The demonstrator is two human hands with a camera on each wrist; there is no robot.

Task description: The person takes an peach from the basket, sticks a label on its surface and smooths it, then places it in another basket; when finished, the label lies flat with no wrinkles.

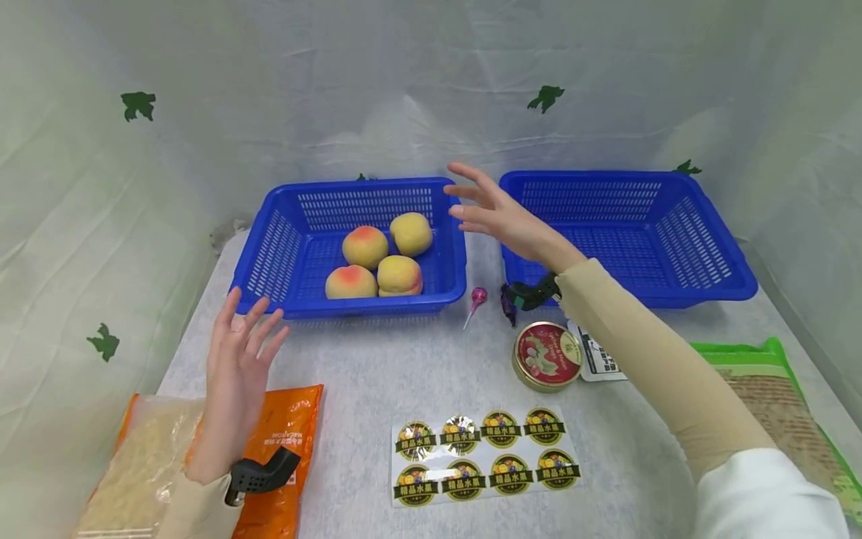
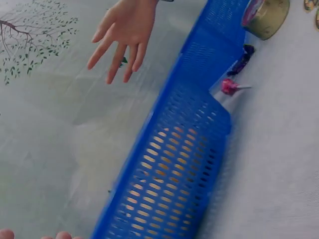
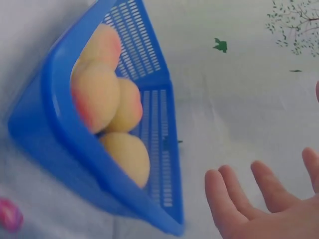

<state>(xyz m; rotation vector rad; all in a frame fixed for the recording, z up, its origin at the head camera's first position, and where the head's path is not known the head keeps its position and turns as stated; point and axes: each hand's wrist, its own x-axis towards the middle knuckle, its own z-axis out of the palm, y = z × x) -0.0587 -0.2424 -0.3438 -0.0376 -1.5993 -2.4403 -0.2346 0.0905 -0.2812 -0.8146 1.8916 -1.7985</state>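
Observation:
Several yellow and red peaches (image 1: 366, 248) lie in the left blue plastic basket (image 1: 296, 305), grouped toward its right half. My left hand (image 1: 236, 359) is raised in front of that basket's near left corner, fingers spread and holding nothing. Its fingertips (image 2: 63, 235) just show at the bottom of the left wrist view. My right hand (image 1: 505, 217) hovers between the two baskets, fingers extended toward the left one, with nothing in it. From the right wrist, the peaches (image 3: 97, 94) appear through the basket's open top, beside the loosely spread fingers (image 3: 222, 199).
At the right stands a second blue basket (image 1: 586, 239). Before the baskets lie a pink lollipop (image 1: 478, 296), a dark-wrapped candy (image 1: 508, 303), a round red tin (image 1: 548, 353) and a sheet of round stickers (image 1: 485, 458). An orange macaroni bag (image 1: 283, 419) and a green-edged bag (image 1: 774, 404) flank them.

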